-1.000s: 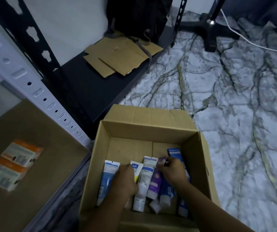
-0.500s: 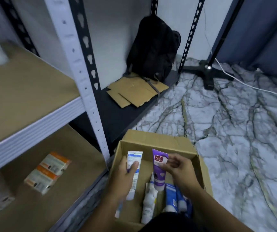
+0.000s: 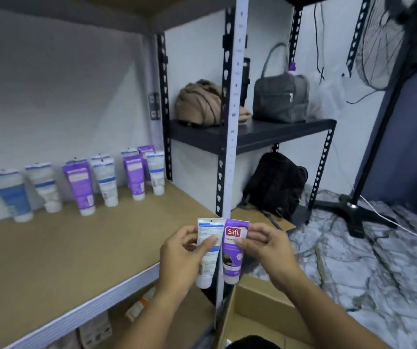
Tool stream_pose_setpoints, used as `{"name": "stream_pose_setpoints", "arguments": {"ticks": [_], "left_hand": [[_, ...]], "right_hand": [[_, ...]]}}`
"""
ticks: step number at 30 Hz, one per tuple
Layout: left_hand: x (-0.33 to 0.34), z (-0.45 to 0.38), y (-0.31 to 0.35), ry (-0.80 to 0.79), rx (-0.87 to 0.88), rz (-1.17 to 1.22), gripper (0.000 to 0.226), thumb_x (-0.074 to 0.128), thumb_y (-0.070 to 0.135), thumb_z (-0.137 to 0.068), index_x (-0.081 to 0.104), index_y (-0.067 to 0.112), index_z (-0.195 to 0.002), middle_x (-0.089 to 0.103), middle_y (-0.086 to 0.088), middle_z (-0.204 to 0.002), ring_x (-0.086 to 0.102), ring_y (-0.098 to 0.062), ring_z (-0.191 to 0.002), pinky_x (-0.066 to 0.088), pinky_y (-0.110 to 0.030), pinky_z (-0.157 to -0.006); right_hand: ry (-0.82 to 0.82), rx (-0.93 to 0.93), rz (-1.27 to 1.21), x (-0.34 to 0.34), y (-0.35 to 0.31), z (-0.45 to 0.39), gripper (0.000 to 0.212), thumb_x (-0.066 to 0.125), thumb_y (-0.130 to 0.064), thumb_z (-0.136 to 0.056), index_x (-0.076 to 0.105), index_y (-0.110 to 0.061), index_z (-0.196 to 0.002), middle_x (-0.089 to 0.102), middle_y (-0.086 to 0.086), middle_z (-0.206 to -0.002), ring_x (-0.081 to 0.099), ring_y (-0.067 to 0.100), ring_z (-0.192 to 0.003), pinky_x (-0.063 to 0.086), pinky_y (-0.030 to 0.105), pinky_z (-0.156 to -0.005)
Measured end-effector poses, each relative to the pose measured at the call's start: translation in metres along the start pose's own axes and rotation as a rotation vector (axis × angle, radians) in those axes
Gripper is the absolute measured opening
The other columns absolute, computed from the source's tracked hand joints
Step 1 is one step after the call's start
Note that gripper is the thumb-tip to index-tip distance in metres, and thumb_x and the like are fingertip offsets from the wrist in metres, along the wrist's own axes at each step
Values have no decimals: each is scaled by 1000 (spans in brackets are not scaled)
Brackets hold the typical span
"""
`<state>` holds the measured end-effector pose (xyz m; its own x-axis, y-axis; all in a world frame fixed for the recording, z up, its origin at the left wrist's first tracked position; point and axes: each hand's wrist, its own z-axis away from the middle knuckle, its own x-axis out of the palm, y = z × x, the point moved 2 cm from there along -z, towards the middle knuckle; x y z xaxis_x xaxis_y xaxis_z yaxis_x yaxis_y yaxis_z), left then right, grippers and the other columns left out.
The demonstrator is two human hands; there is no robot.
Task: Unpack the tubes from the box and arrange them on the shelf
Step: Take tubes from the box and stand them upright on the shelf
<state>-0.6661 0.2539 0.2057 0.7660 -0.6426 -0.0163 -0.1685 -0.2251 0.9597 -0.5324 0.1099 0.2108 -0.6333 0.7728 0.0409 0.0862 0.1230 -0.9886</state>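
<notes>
Holding two tubes side by side at lower centre of the frame, the hands meet just in front of the shelf's white upright post (image 3: 235, 122). The left hand (image 3: 181, 258) pinches a white tube (image 3: 208, 248) between thumb and fingers, cap down; the right hand (image 3: 265, 248) pinches a purple tube (image 3: 232, 255) the same way, and the two tubes touch along their edges. The purple one reads "Safi" in white on a red patch; the smaller print under it is covered by a thumb, and the white tube's text is too fine to read.

Below the hands, the cardboard box (image 3: 260, 303) sits at bottom centre, cut off by the frame edge, its inside hidden. At left, the brown shelf (image 3: 59, 253) carries a row of tubes (image 3: 86, 187) standing cap down against the back wall, white, blue and purple, blurred so no label can be read. Under that shelf, orange-and-white packs (image 3: 139, 303) show only partly.

Right of the post, a black shelf (image 3: 252, 134) bears a beige bundle (image 3: 200, 104) and a grey bag (image 3: 280, 99); a black backpack (image 3: 275, 185) sits beneath it. A fan stand (image 3: 351, 210) rises at far right on the marbled floor (image 3: 366, 268).
</notes>
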Motion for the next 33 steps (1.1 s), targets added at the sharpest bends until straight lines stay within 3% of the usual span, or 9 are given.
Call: {"name": "stream_pose_setpoints", "arguments": {"ticks": [3, 7, 17, 23, 29, 33], "left_hand": [[-42, -4, 38, 74, 45, 15, 26, 84, 17, -77, 72, 17, -100, 78, 3, -93, 74, -19, -88, 61, -42, -78], [-102, -4, 72, 151, 107, 7, 27, 82, 15, -77, 71, 18, -102, 77, 7, -93, 74, -11, -87, 59, -26, -68], [-218, -1, 71, 411, 155, -91, 32, 85, 16, -71, 74, 17, -101, 78, 7, -93, 73, -8, -87, 56, -18, -71], [-238, 6, 56, 500, 153, -72, 27, 83, 6, -73, 73, 14, -97, 78, 8, -89, 72, -4, -80, 51, -10, -67], [-247, 12, 42, 532, 131, -44, 31, 82, 6, -74, 71, 12, -102, 78, 5, -94, 72, -6, -86, 52, -13, -71], [-248, 19, 33, 475, 95, -95, 40, 84, 6, -72, 70, 14, -107, 77, 7, -99, 72, -7, -91, 53, -14, -74]], "right_hand": [[-78, -67, -12, 46, -41, -2, 29, 77, -5, -79, 67, -7, -106, 76, 10, -99, 73, 28, -93, 57, 51, -87], [-199, -120, -19, 107, -74, -6, 29, 76, -11, -81, 66, -12, -108, 75, 6, -102, 73, 22, -96, 57, 50, -88], [-382, -124, -100, 230, -67, -21, 29, 77, -7, -78, 67, -14, -104, 76, 5, -98, 73, 21, -95, 59, 42, -82], [-439, -78, -133, 260, -40, -28, 31, 78, -6, -77, 67, -13, -106, 76, 5, -99, 72, 23, -97, 58, 41, -84], [-461, -112, -136, 268, -31, -32, 33, 76, -7, -79, 66, -13, -110, 75, 5, -102, 71, 22, -99, 57, 42, -88], [-487, -147, -115, 269, -20, -28, 45, 78, -2, -78, 61, -16, -117, 75, 1, -102, 71, 16, -97, 58, 30, -82]]}}
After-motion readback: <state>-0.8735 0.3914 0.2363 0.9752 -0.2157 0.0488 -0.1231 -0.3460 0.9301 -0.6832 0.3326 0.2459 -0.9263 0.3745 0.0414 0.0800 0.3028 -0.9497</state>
